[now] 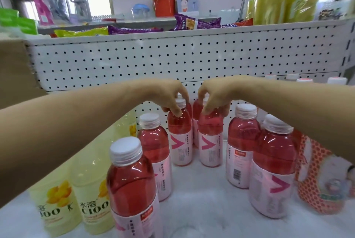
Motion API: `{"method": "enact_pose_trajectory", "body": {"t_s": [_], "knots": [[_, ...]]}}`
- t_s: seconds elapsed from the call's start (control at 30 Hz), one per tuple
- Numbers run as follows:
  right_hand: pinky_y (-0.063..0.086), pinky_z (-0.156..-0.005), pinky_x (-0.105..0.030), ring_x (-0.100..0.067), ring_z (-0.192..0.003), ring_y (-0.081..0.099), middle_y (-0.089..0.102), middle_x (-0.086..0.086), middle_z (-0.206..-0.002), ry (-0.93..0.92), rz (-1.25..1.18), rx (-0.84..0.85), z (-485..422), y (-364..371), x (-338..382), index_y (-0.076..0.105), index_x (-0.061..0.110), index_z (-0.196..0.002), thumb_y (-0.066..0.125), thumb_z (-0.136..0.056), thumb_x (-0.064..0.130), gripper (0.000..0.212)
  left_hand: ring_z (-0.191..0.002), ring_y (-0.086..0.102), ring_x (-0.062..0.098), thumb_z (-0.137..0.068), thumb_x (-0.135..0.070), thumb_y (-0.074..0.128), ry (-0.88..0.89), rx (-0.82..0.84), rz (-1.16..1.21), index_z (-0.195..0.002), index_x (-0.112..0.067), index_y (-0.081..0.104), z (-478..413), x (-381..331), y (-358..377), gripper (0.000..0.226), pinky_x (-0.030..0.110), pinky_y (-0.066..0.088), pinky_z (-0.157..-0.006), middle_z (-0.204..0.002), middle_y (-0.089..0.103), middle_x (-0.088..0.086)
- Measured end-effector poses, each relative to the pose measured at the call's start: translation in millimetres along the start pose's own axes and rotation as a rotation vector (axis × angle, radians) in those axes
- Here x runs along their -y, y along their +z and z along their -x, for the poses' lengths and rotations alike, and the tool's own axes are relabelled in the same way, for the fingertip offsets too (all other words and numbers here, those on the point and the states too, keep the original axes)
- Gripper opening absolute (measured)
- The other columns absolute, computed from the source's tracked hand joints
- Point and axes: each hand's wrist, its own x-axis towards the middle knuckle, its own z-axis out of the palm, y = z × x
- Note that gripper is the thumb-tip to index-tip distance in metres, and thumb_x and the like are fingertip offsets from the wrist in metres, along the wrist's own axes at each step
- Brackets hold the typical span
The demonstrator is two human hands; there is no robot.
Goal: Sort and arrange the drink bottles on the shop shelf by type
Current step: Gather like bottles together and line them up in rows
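Eight pink drink bottles (180, 138) stand in two rows, counting two half-hidden at the back. Two yellow lemon bottles (92, 189) at nine o'clock. One orange-patterned bottle (318, 176) at three o'clock.

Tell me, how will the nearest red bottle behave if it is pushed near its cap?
The nearest red bottle looks full, so probably heavy. It is tall and narrow, so it may tip. Its smooth plastic may slide on the shelf.

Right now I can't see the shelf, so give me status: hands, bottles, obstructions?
Left hand and right hand each grip a pink bottle's neck. Both bottles upright, side by side. Yellow bottles stand left; nothing blocking.
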Motion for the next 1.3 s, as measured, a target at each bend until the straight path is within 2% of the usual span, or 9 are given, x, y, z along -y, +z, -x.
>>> {"method": "enact_pose_trajectory", "body": {"t_s": [0.1,0.27,0.4,0.6,0.7,0.8,0.93,1.17,1.3], "knots": [[0.062,-0.060,-0.033,-0.031,-0.070,0.074,0.068,-0.010,-0.086,-0.006,-0.094,-0.020,-9,3,-3,0.063,0.009,-0.117,0.071,-0.088,0.011,0.030,-0.076,0.072,0.013,-0.085,-0.026,0.078,0.000,-0.016,0.000,-0.129,-0.028,0.060,-3,2,1,0.048,0.026,0.052,-0.064,-0.104,0.071,0.001],[0.063,-0.070,-0.038,-0.034,-0.076,0.074,0.068,-0.014,-0.097,-0.030,-0.116,-0.006,-14,5,-4,0.062,0.014,-0.117,0.068,-0.090,0.010,0.028,-0.079,0.071,0.016,-0.086,-0.027,0.077,0.016,-0.039,0.034,-0.128,-0.027,0.060,-4,3,4,0.045,0.038,0.058,-0.084,-0.105,0.068,0.002],[0.062,-0.072,-0.035,-0.030,-0.076,0.075,0.067,-0.012,-0.104,-0.033,-0.091,0.001,-11,5,-4,0.060,0.019,-0.120,0.066,-0.092,0.012,0.030,-0.081,0.069,0.018,-0.086,-0.030,0.077,0.007,-0.066,0.068,-0.130,-0.027,0.058,1,4,7,0.047,0.031,0.055,-0.077,-0.108,0.061,-0.001],[0.058,-0.074,-0.033,-0.023,-0.086,0.067,0.059,-0.011,-0.123,0.024,0.040,-0.043,18,-5,-10,0.041,0.019,-0.142,0.067,-0.090,0.043,0.062,-0.112,0.057,0.018,-0.088,-0.051,0.067,-0.049,-0.144,0.067,-0.145,-0.033,0.040,39,-4,-4,0.066,0.031,0.044,-0.090,-0.140,0.050,-0.001],[0.058,-0.071,-0.034,-0.023,-0.093,0.064,0.060,-0.001,-0.112,0.045,0.126,0.045,50,-14,-19,0.058,0.021,-0.121,0.066,-0.087,0.050,0.045,-0.097,0.065,0.013,-0.080,-0.065,0.060,-0.100,-0.002,0.111,-0.131,-0.035,0.056,81,-8,-12,0.060,0.033,0.059,-0.080,-0.125,0.058,-0.006],[0.058,-0.064,-0.032,-0.024,-0.083,0.068,0.063,-0.001,-0.098,0.080,0.125,0.161,69,-14,-25,0.064,0.019,-0.110,0.076,-0.083,0.035,0.034,-0.080,0.073,0.017,-0.080,-0.048,0.075,-0.161,0.188,0.071,-0.118,-0.033,0.064,104,-7,-9,0.042,0.027,0.059,-0.066,-0.113,0.064,0.001],[0.052,-0.055,-0.026,-0.020,-0.064,0.072,0.071,-0.007,-0.090,0.012,0.039,0.062,70,-8,-28,0.068,0.017,-0.108,0.079,-0.082,0.018,0.029,-0.068,0.074,0.013,-0.081,-0.034,0.080,-0.116,0.064,0.037,-0.112,-0.028,0.068,99,-7,-3,0.034,0.028,0.056,-0.070,-0.099,0.071,0.000],[0.051,-0.054,-0.024,-0.019,-0.056,0.072,0.073,-0.006,-0.074,-0.049,-0.049,-0.094,61,8,-12,0.071,0.006,-0.091,0.075,-0.083,0.044,0.039,-0.058,0.072,0.009,-0.078,-0.055,0.076,-0.112,-0.123,0.121,-0.089,-0.021,0.071,70,-28,16,0.036,0.024,0.048,-0.061,-0.076,0.074,-0.001],[0.054,-0.052,-0.025,-0.022,-0.055,0.072,0.072,-0.007,-0.071,-0.052,-0.072,-0.157,58,15,-5,0.069,0.003,-0.080,0.076,-0.082,0.044,0.042,-0.057,0.071,0.007,-0.080,-0.053,0.076,-0.110,-0.164,0.112,-0.089,-0.023,0.069,60,-36,20,0.033,0.023,0.047,-0.057,-0.070,0.071,-0.006]]}}
